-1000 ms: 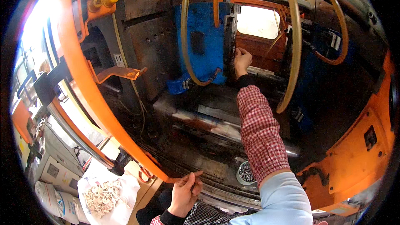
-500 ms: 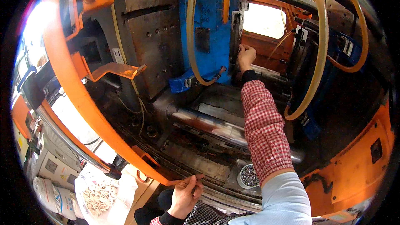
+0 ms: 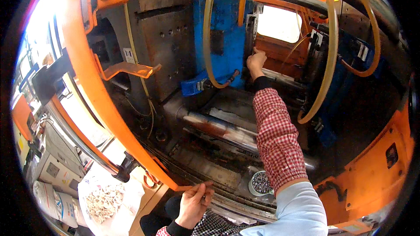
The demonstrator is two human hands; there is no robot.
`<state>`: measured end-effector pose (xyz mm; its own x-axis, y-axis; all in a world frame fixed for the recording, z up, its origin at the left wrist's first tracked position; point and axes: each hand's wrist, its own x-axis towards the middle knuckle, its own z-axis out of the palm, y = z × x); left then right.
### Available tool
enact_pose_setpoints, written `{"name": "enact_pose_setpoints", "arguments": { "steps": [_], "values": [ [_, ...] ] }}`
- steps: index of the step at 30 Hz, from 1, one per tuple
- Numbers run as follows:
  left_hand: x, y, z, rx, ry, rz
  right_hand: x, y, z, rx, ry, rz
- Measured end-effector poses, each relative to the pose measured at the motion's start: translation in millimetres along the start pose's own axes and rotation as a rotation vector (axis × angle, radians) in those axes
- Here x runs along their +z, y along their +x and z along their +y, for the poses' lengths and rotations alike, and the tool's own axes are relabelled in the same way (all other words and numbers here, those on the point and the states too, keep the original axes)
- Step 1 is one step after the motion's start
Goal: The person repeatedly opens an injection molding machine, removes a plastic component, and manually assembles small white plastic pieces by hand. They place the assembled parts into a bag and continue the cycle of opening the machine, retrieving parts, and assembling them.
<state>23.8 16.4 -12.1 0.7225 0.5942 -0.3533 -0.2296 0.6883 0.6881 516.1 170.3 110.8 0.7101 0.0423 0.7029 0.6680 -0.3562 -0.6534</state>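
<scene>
My right hand (image 3: 256, 62) reaches deep into the machine, its fingers pinched near the dark edge of a blue mould half (image 3: 227, 39). Whatever those fingers hold, if anything, is too small to make out. Down by the machine's front edge, my left hand (image 3: 193, 205) has its fingers curled together, close to the lower end of the orange door frame (image 3: 127, 144); its contents are hidden. Beside my right sleeve stands a pale round bowl (image 3: 252, 188) filled with small shiny metal pieces (image 3: 262, 182).
Yellowish hoses (image 3: 334, 39) hang in front of the mould halves, the second blue half (image 3: 345, 78) on the right. A thick steel bar (image 3: 218, 129) crosses below. At lower left, a white bag (image 3: 133, 192) holds many beige parts (image 3: 104, 202). An orange bracket (image 3: 131, 69) juts in from the left.
My right hand sits slightly lower along the mould edge, still pinched. The orange door frame shows farther right as the view shifts. My left hand stays nearly in place.
</scene>
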Motion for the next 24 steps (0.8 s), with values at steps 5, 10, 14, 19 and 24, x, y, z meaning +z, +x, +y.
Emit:
{"name": "enact_pose_setpoints", "arguments": {
  "steps": [5,10,14,19,24],
  "values": [
    [10,2,-2,0.042,-0.022,0.004,-34,-2,-12,0.182,0.34,-0.185],
    [8,4,5,0.124,0.067,-0.033,-141,-115,-82,-0.339,0.514,-0.199],
    [7,4,8,0.164,0.01,-0.039,-233,-259,-117,-0.667,0.438,-1.181],
    [13,-1,2,0.057,0.031,-0.039,-258,-308,-109,-0.481,0.382,-1.113],
    [19,2,-19,0.064,0.034,-0.269,-291,-308,-76,-0.634,0.363,-0.934]
  ]
}}
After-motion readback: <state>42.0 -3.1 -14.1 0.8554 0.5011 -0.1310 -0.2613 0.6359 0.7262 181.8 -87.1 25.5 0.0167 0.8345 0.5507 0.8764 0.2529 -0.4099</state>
